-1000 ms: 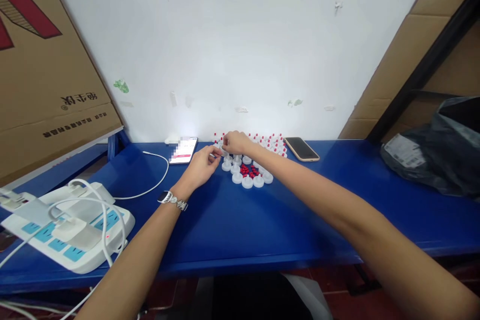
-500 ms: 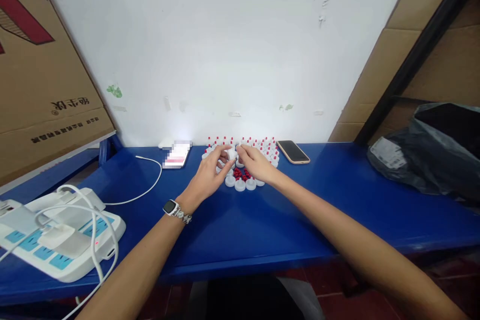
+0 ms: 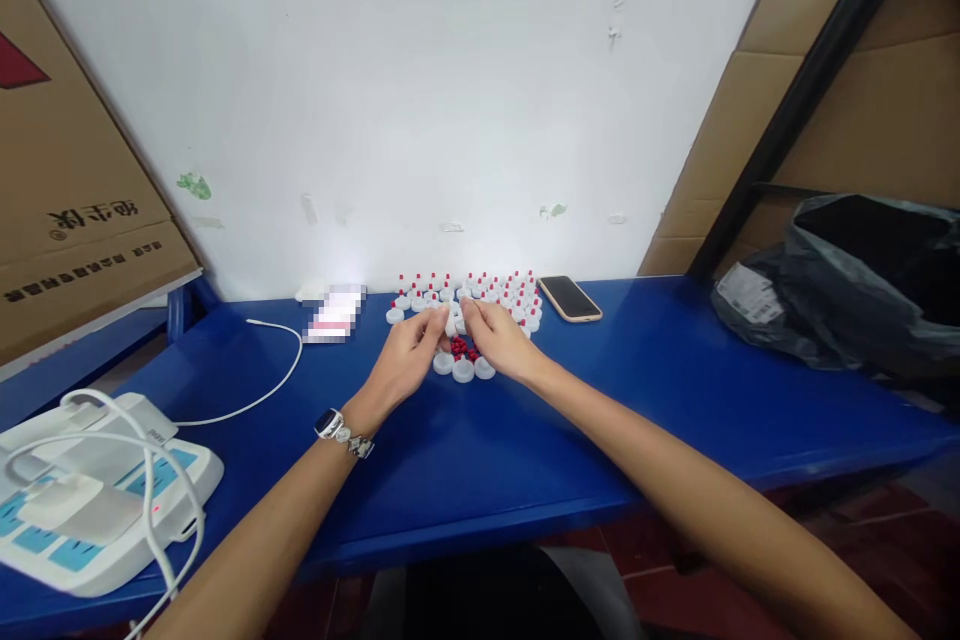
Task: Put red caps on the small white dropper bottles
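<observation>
My left hand (image 3: 409,360) and my right hand (image 3: 495,338) meet fingertip to fingertip over a cluster of small white caps (image 3: 463,370) on the blue table (image 3: 570,420). Between the fingertips sits a small white cap (image 3: 452,324), pinched from both sides. A pile of tiny red pieces (image 3: 459,349) lies just under the hands. Behind them stand rows of white caps with red tips (image 3: 480,288), close to the wall. A watch is on my left wrist (image 3: 330,424).
A phone (image 3: 569,298) lies face up right of the caps. A lit phone (image 3: 334,316) with a white cable (image 3: 255,400) lies left. A white power strip (image 3: 82,500) sits at the near left. A black plastic bag (image 3: 862,290) rests at the right, cardboard boxes (image 3: 67,170) at left.
My right hand drew back from the far rows to meet my left hand over the near caps. Both hands now pinch one small cap. The view drifted right.
</observation>
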`<state>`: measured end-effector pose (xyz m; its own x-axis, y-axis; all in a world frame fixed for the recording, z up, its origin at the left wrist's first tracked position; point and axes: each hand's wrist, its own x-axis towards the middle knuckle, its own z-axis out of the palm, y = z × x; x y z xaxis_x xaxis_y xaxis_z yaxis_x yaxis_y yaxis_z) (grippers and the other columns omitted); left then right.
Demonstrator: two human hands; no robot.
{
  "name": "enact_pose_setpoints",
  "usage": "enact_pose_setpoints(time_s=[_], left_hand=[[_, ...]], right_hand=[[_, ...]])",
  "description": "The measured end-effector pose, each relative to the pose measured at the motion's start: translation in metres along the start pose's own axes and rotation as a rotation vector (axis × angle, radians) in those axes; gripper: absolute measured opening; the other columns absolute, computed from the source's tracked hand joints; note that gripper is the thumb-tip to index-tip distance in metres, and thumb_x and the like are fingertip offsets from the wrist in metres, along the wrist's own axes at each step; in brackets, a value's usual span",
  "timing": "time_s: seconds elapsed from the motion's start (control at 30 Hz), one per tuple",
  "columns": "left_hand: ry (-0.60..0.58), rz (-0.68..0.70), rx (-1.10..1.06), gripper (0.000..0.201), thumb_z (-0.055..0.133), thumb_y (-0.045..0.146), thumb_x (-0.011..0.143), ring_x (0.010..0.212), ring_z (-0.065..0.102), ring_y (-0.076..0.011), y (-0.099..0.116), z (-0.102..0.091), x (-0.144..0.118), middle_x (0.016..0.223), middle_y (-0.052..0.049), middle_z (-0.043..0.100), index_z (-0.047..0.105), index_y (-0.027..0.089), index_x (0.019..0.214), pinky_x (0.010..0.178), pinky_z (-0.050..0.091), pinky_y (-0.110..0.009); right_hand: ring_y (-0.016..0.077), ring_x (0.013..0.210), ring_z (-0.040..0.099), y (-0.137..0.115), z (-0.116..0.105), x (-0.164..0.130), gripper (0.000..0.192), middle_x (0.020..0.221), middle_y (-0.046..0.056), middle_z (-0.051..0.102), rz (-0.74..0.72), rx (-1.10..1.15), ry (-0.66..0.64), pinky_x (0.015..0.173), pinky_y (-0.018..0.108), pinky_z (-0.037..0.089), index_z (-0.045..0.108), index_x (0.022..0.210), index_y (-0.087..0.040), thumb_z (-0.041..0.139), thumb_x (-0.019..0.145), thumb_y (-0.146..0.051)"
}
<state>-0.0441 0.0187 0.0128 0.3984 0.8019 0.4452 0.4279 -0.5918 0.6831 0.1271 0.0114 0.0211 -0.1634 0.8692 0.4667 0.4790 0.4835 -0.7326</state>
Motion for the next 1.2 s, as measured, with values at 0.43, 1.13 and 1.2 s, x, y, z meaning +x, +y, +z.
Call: enact_pose_setpoints(time_s=[0.43,1.13,1.2], left_hand=[[0.021,-0.058,-0.221,0.053,0.033,0.059,0.098,0.058,0.051,-0.0144,0.000,-0.006,0.005,0.059,-0.001,0.053,0.052,0.019,0.068,0.060,0.044,-0.029],[0.005,-0.008,0.033,0.038,0.063,0.051,0.086,0.089,0.065,-0.0200,-0.016,-0.018,0.004,0.100,-0.006,0.069,0.064,0.021,0.109,0.079,0.052,-0.033],[0.020,-0.015,0.071,0.040,0.063,0.051,0.086,0.092,0.065,-0.0211,-0.021,-0.020,0.004,0.105,-0.007,0.069,0.063,0.021,0.112,0.081,0.052,-0.035]], right_hand=[[0.0126,0.058,0.039,-0.001,-0.004,0.000,0.046,0.059,-0.002,0.041,0.017,0.020,0.055,0.057,0.027,0.031,0.038,0.066,-0.021,0.030,0.099,-0.053],[0.0129,0.070,0.061,0.013,-0.006,0.015,0.026,0.081,0.003,0.069,-0.045,0.190,-0.168,0.066,0.025,0.046,0.064,0.100,-0.016,0.062,0.086,-0.038],[0.0129,0.069,0.063,0.012,-0.003,0.023,0.022,0.078,0.003,0.070,-0.055,0.213,-0.154,0.065,0.025,0.046,0.064,0.092,-0.016,0.063,0.085,-0.037]])
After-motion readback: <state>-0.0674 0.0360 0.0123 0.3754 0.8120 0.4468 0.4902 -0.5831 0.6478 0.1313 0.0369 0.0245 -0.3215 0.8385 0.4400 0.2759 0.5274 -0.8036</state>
